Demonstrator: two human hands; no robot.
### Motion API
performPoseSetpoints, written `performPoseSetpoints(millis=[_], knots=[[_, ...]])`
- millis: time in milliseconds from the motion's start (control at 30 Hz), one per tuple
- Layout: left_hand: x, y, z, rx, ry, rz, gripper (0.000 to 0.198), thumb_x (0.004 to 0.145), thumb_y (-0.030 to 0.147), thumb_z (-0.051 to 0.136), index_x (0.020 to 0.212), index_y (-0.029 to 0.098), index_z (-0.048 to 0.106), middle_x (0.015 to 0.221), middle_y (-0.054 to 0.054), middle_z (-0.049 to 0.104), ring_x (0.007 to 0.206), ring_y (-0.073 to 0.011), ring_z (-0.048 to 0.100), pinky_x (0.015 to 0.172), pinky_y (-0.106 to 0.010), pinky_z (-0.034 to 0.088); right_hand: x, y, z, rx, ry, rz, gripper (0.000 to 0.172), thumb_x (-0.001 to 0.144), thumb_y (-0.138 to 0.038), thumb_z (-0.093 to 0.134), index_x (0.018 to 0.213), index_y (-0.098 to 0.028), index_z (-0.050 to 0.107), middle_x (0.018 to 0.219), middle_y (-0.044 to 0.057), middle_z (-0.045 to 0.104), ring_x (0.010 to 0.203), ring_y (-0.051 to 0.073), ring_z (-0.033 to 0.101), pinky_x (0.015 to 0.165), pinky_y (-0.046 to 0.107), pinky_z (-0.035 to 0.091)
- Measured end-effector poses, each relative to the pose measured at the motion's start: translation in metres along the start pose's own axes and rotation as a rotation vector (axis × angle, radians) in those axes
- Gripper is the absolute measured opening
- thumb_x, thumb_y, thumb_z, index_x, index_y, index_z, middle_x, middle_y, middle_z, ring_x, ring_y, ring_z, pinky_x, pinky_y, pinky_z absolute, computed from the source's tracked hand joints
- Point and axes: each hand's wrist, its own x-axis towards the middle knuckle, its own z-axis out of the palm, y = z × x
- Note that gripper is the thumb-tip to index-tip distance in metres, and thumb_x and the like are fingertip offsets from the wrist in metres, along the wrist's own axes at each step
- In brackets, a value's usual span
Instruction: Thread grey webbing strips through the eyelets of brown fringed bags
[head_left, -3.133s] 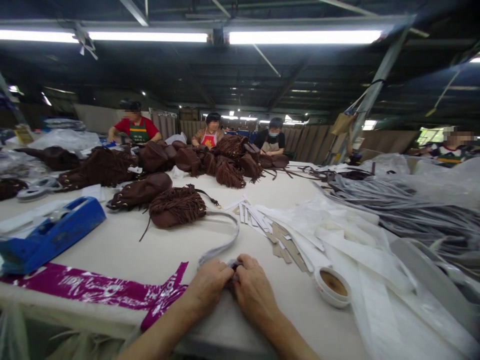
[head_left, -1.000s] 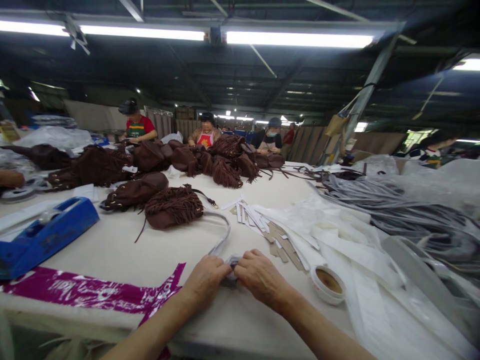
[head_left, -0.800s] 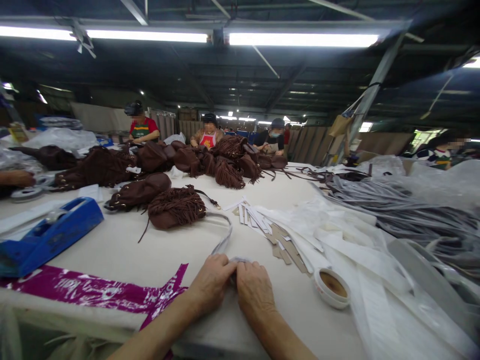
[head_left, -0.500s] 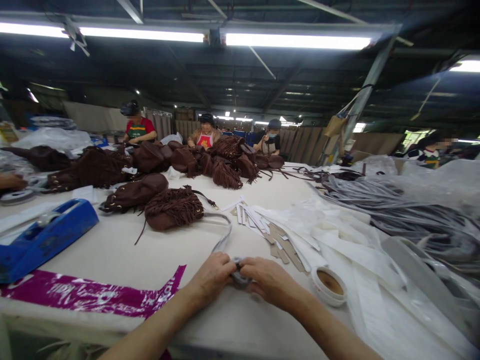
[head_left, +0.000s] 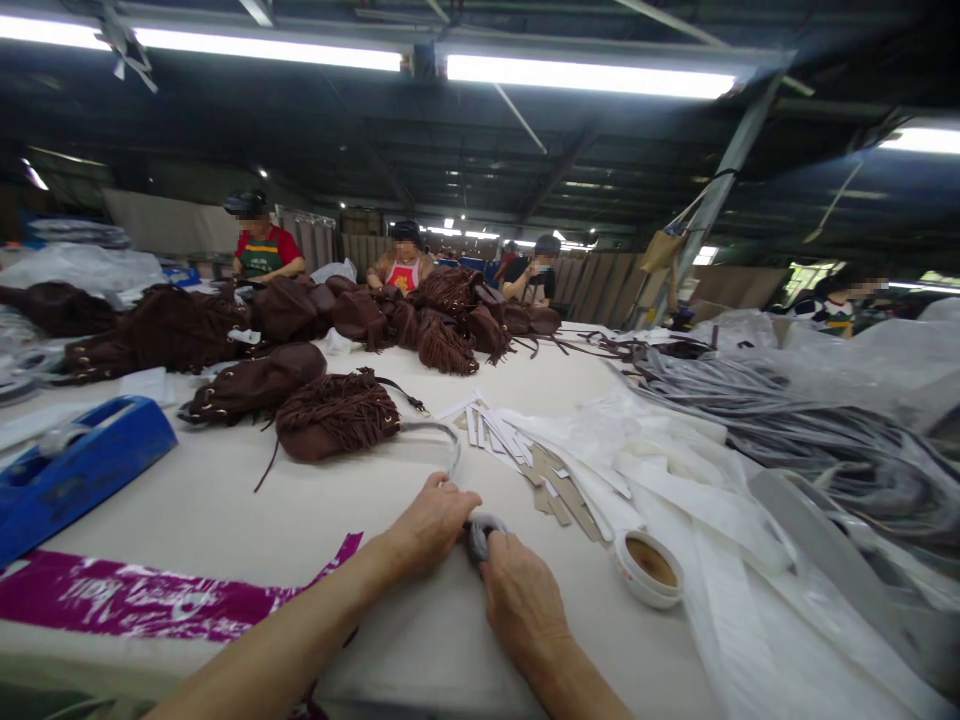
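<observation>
A brown fringed bag lies on the table, and a strap in greyish clear wrapping curves from its right side toward my hands. The strap's near part is wound into a small grey coil. My right hand grips this coil from the right, its fingers curled around the edge. At the coil's left, my left hand is closed on the strap, thumb pointing toward the coil. The strap inside the left palm is hidden.
A blue tape dispenser and a purple printed strip lie left. Brown bags are heaped across the back. Card strips, white sheets, a tape roll and wrapped straps lie right. Co-workers sit beyond.
My right hand has turned and slid down to the coil's right side, showing more of the coil. My left hand has moved slightly up and left along the strap. The view has shifted slightly.
</observation>
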Motion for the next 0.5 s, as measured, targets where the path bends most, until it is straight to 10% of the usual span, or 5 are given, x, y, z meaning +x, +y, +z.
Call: performPoseSetpoints(millis=[133, 333, 500], knots=[[0.013, 0.000, 0.004, 0.041, 0.046, 0.030, 0.012, 0.079, 0.010, 0.051, 0.074, 0.019, 0.056, 0.080, -0.003, 0.063, 0.095, -0.0216, 0.054, 0.109, -0.048, 0.014, 0.016, -0.013, -0.010, 0.120, 0.026, 0.161, 0.014, 0.088, -0.008, 0.045, 0.096, -0.015, 0.054, 0.090, 0.012, 0.069, 0.083, 0.025, 0.068, 0.067, 0.030, 0.045], [0.007, 0.006, 0.016, -0.176, 0.107, -0.005, 0.063, 0.070, 0.009, 0.051, 0.131, 0.023, 0.042, 0.105, -0.007, 0.061, 0.101, -0.0239, 0.052, 0.105, -0.050, 0.022, 0.048, -0.009, -0.020, 0.559, 0.057, 0.347, 0.021, 0.078, -0.003, 0.048, 0.097, -0.012, 0.050, 0.093, 0.020, 0.069, 0.091, 0.030, 0.068, 0.070, 0.034, 0.049], [-0.005, 0.012, 0.014, -0.238, 0.059, -0.002, 0.069, 0.065, 0.005, 0.052, 0.130, 0.027, 0.044, 0.107, -0.006, 0.056, 0.103, -0.0229, 0.050, 0.105, -0.049, 0.022, 0.057, 0.012, -0.015, 0.788, -0.084, 0.348, 0.011, 0.077, -0.014, 0.046, 0.087, -0.017, 0.049, 0.085, 0.011, 0.069, 0.057, 0.020, 0.067, 0.043, 0.026, 0.049]])
